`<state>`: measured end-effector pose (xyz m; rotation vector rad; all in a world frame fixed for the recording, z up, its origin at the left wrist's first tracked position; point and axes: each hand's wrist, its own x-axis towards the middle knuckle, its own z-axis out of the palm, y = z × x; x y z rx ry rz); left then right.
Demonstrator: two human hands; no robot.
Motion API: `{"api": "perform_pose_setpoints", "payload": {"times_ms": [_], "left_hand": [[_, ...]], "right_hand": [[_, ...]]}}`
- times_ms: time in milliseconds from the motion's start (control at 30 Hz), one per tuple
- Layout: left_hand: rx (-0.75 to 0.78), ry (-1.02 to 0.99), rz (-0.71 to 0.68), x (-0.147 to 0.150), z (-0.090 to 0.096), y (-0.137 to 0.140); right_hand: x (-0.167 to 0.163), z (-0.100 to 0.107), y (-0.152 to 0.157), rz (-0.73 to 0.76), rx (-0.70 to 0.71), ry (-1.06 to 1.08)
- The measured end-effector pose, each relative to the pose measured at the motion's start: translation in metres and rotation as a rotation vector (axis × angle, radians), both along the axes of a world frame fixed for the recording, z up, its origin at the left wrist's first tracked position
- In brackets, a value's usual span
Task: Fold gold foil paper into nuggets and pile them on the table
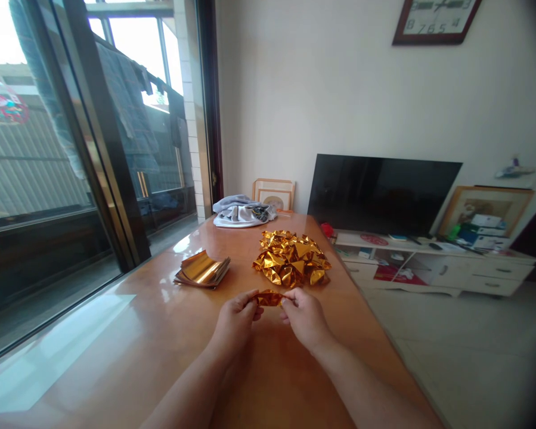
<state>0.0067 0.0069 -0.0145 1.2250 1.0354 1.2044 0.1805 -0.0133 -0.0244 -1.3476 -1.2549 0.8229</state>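
Observation:
Between my two hands is a folded piece of gold foil paper, held level just above the table. My left hand pinches its left end between thumb and fingers. At the right end, my right hand grips it the same way. Right behind it lies a heap of folded gold foil pieces, shiny and pointed. To the left rests a stack of flat gold foil sheets, its top sheet curling up.
The glossy wooden table runs away from me. Grey and white cloth lies at its far end. Beyond its right edge stand a white cabinet and a television. A glass sliding door is on the left.

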Motion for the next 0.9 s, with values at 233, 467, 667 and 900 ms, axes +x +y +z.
{"api": "perform_pose_setpoints", "payload": {"times_ms": [233,467,667,900], "left_hand": [[0.050,0.027,-0.036,-0.0004,-0.0035,0.0016],[0.054,0.094,-0.054,-0.0001,-0.0053,0.0030],[0.036,0.109,-0.041,-0.0001,-0.0049,0.0028],[-0.072,0.016,-0.035,-0.0011,0.0000,-0.0001]], "right_hand": [[-0.0028,-0.0022,-0.0036,-0.050,0.143,-0.211],[0.0012,-0.0027,-0.0009,-0.071,0.163,-0.283],[-0.0006,0.0003,-0.0044,-0.050,0.210,-0.327],[0.0055,0.0053,-0.0029,-0.113,0.145,-0.425]]}}
